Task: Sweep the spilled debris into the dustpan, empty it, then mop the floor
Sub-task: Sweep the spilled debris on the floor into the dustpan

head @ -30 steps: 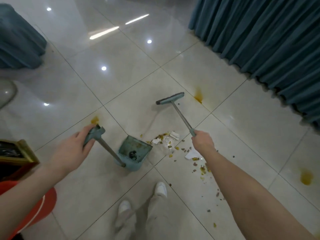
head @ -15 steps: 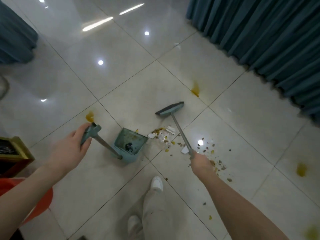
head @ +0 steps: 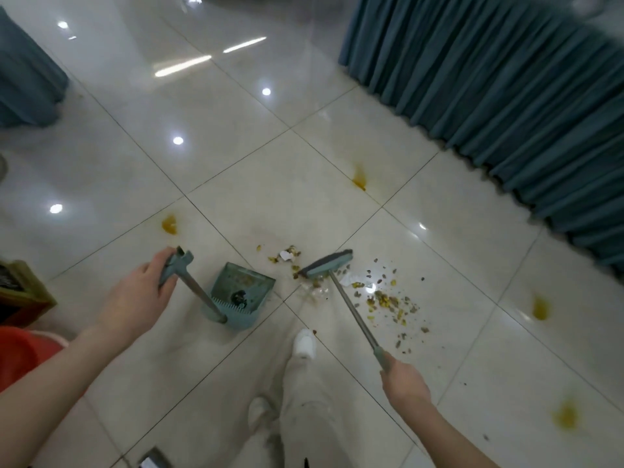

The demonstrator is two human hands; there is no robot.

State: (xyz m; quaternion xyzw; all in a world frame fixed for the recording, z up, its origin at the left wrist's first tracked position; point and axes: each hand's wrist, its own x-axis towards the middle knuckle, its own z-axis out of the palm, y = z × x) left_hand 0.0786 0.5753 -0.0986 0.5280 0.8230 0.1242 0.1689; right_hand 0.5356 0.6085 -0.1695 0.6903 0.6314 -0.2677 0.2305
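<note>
Right grip is closing fully round the teal end of broom. Metal shaft is running up-left, away from the person, w/ teal head resting on floor amid debris: yellow-brown bits and white scraps. Left grip is curling round the teal handle top of dustpan. Shaft is slanting down-right to the pan, whose mouth is facing the debris, just beside it.

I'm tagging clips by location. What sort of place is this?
Likely a banquet or dining hall, though unsure: glossy large-tile floor, pleated teal cloth hanging to the floor, food-like debris spilled.
</note>
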